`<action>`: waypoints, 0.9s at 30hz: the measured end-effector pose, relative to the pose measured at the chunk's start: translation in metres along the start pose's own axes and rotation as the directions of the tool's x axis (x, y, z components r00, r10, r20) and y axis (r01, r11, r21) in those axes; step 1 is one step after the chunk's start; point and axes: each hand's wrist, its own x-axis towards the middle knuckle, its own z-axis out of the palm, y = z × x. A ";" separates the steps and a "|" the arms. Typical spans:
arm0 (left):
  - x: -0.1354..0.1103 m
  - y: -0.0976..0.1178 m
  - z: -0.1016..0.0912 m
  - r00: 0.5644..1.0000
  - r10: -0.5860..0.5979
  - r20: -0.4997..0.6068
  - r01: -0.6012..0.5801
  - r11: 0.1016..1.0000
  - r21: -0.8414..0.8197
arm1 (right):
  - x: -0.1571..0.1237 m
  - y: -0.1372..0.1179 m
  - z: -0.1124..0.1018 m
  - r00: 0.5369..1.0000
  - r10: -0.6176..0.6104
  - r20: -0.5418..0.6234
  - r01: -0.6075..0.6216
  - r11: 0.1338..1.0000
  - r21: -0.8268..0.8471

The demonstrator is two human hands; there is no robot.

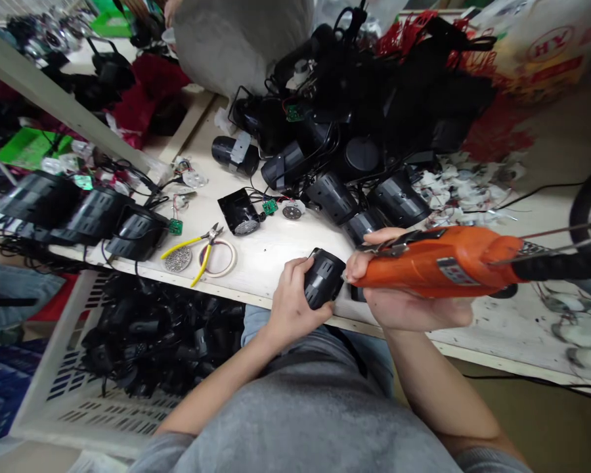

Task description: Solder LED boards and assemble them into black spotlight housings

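My left hand (295, 299) is wrapped round a black plastic housing (324, 278) at the front edge of the table. In my right hand (408, 312) is an orange electric screwdriver (423, 263), lying level with its tip pointing left. That tip meets the right side of the housing, or is very close to it; the exact contact is too small to tell. Behind my hands stand several similar black housings (332, 197). Left of my left hand lie yellow-handled pliers (207, 255), a round dish of small screws (178, 259) and a roll of tape (226, 257).
A white crate (69, 374) full of black parts stands below the table on the left. Black housings and cables heap up at the back, beside small white parts (453, 190). A cable (546, 190) crosses the right side. Another person's arm (0, 263) shows at far left.
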 end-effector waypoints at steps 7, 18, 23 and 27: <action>0.003 -0.008 -0.001 0.998 0.062 0.032 -0.062 0.998 0.000 | -0.004 -0.001 -0.004 0.996 -0.058 0.061 0.060 0.997 -0.044; 0.011 -0.005 -0.018 0.982 0.053 0.184 -0.045 0.998 -0.045 | 0.000 -0.008 -0.002 0.998 0.015 0.058 -0.012 0.999 -0.050; 0.014 -0.009 -0.020 0.967 0.132 0.219 -0.122 0.991 -0.059 | -0.027 -0.009 0.007 0.997 -0.029 -0.071 0.015 0.982 -0.190; 0.016 -0.010 -0.023 0.962 0.148 0.229 -0.142 0.989 -0.043 | -0.039 -0.013 0.011 0.997 -0.015 -0.082 -0.011 0.950 -0.313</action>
